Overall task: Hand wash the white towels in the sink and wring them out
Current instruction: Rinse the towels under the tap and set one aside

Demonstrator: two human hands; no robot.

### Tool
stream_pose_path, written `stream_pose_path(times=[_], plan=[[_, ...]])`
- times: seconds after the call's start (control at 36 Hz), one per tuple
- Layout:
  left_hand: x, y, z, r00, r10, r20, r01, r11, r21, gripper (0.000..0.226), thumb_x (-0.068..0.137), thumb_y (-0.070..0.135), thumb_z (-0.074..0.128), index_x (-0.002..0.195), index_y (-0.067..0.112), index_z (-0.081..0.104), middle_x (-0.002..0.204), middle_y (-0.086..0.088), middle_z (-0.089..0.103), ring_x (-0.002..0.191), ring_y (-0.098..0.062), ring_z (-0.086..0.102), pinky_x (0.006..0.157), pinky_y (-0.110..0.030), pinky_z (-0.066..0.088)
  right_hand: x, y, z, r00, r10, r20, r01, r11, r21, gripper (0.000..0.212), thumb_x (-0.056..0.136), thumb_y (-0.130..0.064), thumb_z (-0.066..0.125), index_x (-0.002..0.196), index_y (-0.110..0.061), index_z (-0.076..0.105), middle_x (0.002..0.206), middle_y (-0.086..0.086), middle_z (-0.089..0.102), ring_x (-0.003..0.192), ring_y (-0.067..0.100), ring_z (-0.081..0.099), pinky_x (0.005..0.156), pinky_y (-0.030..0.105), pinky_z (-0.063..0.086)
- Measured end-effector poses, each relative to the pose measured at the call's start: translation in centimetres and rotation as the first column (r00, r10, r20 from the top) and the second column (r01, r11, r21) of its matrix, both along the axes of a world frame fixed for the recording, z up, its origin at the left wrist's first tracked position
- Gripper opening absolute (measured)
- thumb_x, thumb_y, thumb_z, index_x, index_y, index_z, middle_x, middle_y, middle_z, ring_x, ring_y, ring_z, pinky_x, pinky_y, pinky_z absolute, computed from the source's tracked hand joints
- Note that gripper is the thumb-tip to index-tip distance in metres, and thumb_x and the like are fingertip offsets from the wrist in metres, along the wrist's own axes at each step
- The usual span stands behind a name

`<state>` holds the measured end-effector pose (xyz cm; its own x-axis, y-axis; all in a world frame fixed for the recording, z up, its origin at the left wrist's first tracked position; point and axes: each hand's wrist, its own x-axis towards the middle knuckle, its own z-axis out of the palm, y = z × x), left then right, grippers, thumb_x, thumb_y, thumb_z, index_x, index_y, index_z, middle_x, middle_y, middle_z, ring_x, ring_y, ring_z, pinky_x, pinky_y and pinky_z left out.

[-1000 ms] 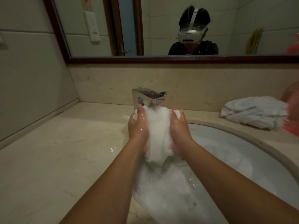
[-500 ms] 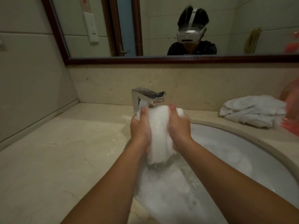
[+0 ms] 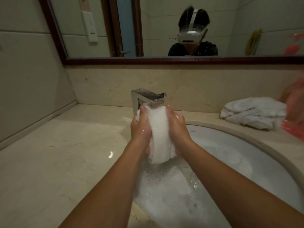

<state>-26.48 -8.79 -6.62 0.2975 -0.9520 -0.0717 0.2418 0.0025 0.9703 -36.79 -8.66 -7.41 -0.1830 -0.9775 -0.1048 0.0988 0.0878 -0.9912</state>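
Head: left hand (image 3: 141,130), right hand (image 3: 178,129) clasp towel (image 3: 158,134) (upright) over sink (image 3: 256,142)

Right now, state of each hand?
Left hand: fingers curled round the white towel, gripping it over the sink.
Right hand: gripping the same towel from the other side.

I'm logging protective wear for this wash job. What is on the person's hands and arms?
No gloves. The left hand and right hand are bare and wet, with droplets glinting on them. No ring, watch or bracelet shows. The left forearm and right forearm are bare to the frame's edge, no sleeve in view.
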Motion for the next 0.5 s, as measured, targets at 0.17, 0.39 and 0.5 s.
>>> stream_pose_path(times=[0.17, 0.39, 0.5], plan=[[0.1, -0.1, -0.4, 0.996, 0.064, 0.067, -0.060, 0.996, -0.065, 0.041, 0.104, 0.060, 0.052, 0.115, 0.024, 0.069, 0.106, 0.000, 0.075, 0.098, -0.018, 0.072, 0.080, -0.032, 0.057, 0.2, 0.0, 0.1, 0.999, 0.026, -0.034, -0.025, 1.000, 0.012, 0.078, 0.086, -0.088, 0.052, 0.138, -0.031, 0.057, 0.125, -0.002, 0.071, 0.111, 0.023, 0.070, 0.101, 0.049, 0.057], [0.1, -0.2, -0.8, 0.970, 0.111, 0.216, -0.098, 0.993, -0.069, 0.042, 0.105, 0.064, 0.045, 0.114, 0.026, 0.061, 0.101, 0.005, 0.068, 0.101, -0.020, 0.064, 0.085, -0.035, 0.048, 0.4, -0.4, -0.6, 0.968, -0.160, -0.195, 0.151, 0.987, -0.060, 0.054, 0.106, -0.067, 0.041, 0.130, -0.022, 0.059, 0.123, 0.002, 0.068, 0.113, 0.027, 0.064, 0.105, 0.049, 0.051], [0.2, -0.5, -0.8, 0.984, 0.080, 0.160, -0.079, 0.997, -0.017, 0.045, 0.107, 0.061, 0.044, 0.118, 0.024, 0.066, 0.098, 0.003, 0.070, 0.089, -0.015, 0.067, 0.068, -0.030, 0.048, 0.2, -0.4, 0.1, 0.934, -0.205, -0.291, 0.162, 0.973, -0.166, 0.050, 0.109, -0.061, 0.040, 0.113, -0.018, 0.065, 0.111, 0.004, 0.070, 0.108, 0.030, 0.065, 0.100, 0.050, 0.052]])
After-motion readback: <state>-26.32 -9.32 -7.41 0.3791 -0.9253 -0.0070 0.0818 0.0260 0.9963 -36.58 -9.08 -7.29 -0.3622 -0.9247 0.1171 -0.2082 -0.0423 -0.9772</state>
